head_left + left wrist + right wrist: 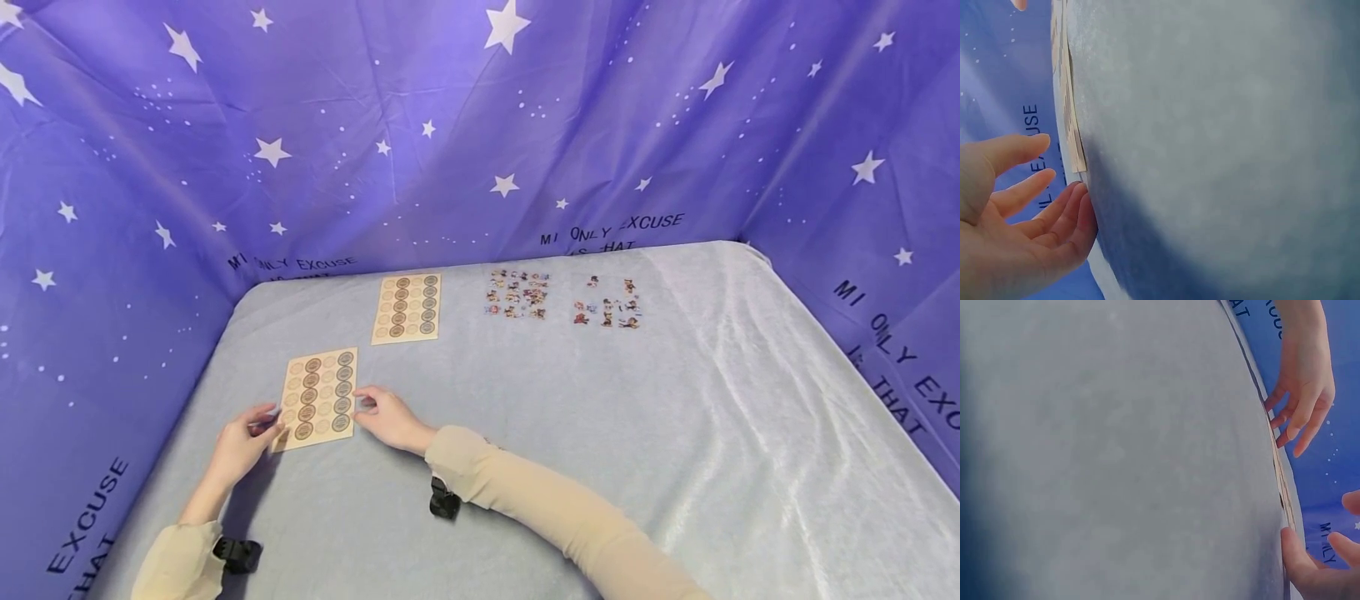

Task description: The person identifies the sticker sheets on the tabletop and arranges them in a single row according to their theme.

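Observation:
A cream sheet of round stickers (318,400), in columns of pale and dark circles, lies slightly turned on the cloth at the left. My left hand (238,442) is at its lower left corner, fingers loosely bent. Beside the sheet's right edge is my right hand (390,418), its thumb and fingertips close to that edge. In the left wrist view the left hand's fingers (1088,212) are spread and relaxed near the sheet's end (1075,147). The right wrist view shows the right hand (1322,565) with thumb and fingers apart. Neither hand visibly pinches the sheet.
A second cream sheet (387,321) of round stickers lies farther back. Two clear sheets with small colourful figures, one in the middle (513,296) and one to its right (609,314), lie near the back edge. Purple star-printed curtains (480,125) enclose the pale blue tablecloth (600,400).

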